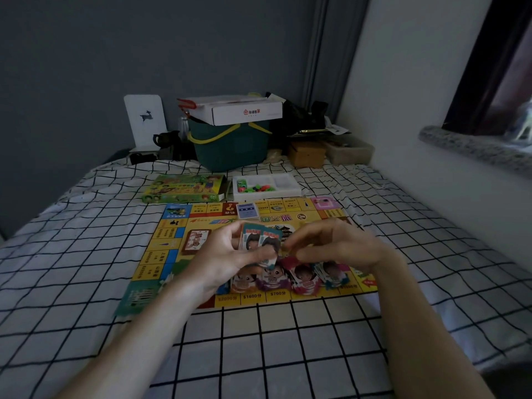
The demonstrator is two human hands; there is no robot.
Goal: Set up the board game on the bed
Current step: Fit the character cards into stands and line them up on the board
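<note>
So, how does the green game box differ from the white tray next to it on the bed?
The green game box is printed with colourful cartoon pictures; the white tray is plain. The tray lies open, with small green and red pieces visible in its compartments, while nothing of the box's inside can be seen. The box lies to the left, the tray to the right. Both rest on the checked sheet, just beyond the game board.

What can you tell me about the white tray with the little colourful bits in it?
The white tray looks like thin moulded plastic, split into several compartments. It lies flat on the checked bedsheet, just beyond the far edge of the game board and right of the green game box. Small green, red and orange pieces sit in its left compartments; the right ones look empty. Neither hand touches it.
</note>
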